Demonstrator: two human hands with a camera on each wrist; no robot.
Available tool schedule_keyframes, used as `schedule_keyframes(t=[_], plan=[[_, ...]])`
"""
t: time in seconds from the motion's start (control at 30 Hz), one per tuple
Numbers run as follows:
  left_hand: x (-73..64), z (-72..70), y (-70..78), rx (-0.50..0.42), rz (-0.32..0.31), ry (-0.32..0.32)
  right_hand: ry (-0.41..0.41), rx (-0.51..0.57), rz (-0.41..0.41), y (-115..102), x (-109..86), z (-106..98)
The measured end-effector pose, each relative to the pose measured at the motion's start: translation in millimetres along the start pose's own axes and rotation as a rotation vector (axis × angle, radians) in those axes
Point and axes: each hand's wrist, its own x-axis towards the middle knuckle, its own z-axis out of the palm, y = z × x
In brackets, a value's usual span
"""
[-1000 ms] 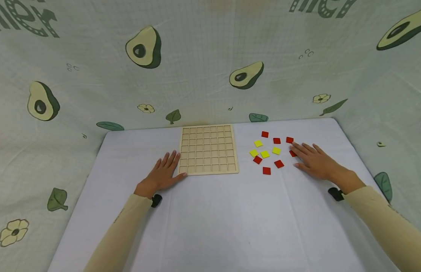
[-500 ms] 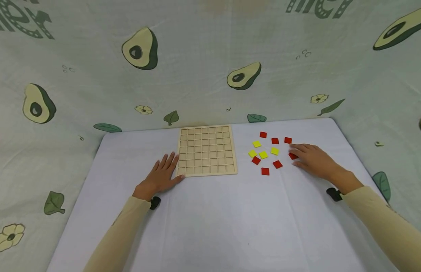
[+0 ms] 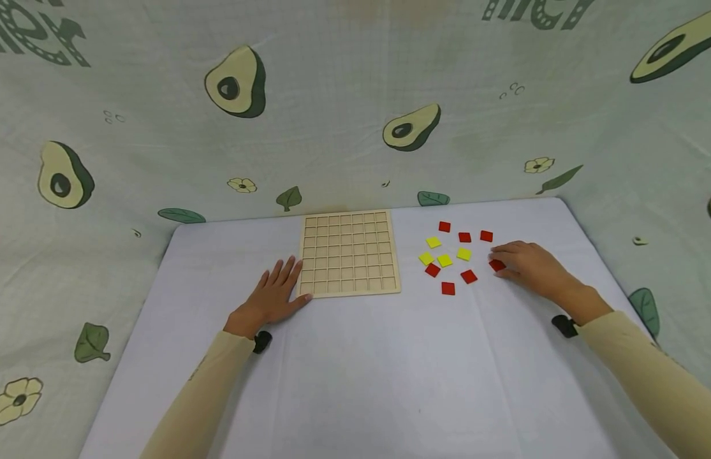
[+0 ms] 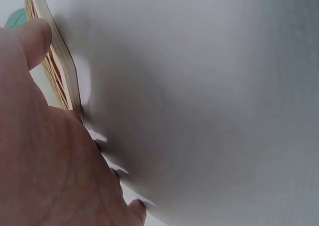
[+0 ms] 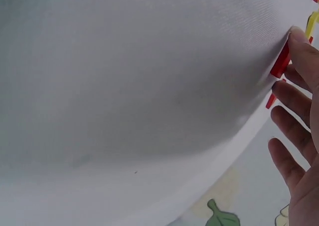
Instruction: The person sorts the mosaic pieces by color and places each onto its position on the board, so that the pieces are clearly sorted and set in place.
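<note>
My left hand (image 3: 268, 301) lies flat with fingers spread at the near left corner of a pale wooden grid board (image 3: 348, 252). In the left wrist view its thumb rests over the edge of the board (image 4: 74, 89). On the right, my right hand (image 3: 532, 269) pinches a small red square tile (image 3: 496, 265) between thumb and forefinger, close over the white cloth. The right wrist view shows the thumb against this red tile (image 5: 281, 61), with the other fingers loosely bent beyond it. The board's square cells hold nothing.
Between board and right hand lie several loose red tiles (image 3: 469, 276) and several yellow tiles (image 3: 444, 261). A white cloth covers the table (image 3: 355, 370). Behind and at both sides hangs a pale curtain (image 3: 332, 127) printed with avocados and leaves.
My right hand's spread fingers have drawn in and bent, and thumb and forefinger have come together on the nearest red tile, which has shifted slightly nearer. The left hand keeps its place by the board.
</note>
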Motion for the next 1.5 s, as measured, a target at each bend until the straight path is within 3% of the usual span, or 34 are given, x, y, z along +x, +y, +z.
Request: schedule_keyframes(t=[0.2, 0.5, 0.9, 1.1, 1.5], plan=[[-1.1, -1.5, 2.1, -0.013, -0.004, 0.001, 0.033, 0.024, -0.013, 1.2, -1.5, 2.0], [4.8, 9.7, -10.7, -0.007, 0.001, 0.016, 0.055, 0.039, -0.011, -0.4, -4.1, 4.2], [5.5, 9.5, -11.2, -0.006, -0.006, 0.000, 0.038, 0.149, 0.052, 12.5, -7.4, 6.7], [6.3, 9.0, -11.5, -0.008, -0.003, 0.008, 0.081, 0.146, 0.010, 15.2, -9.0, 8.8], [6.2, 7.8, -8.7, -0.003, -0.008, -0.011, 0.174, 0.020, -0.107, 14.1, -10.0, 15.5]])
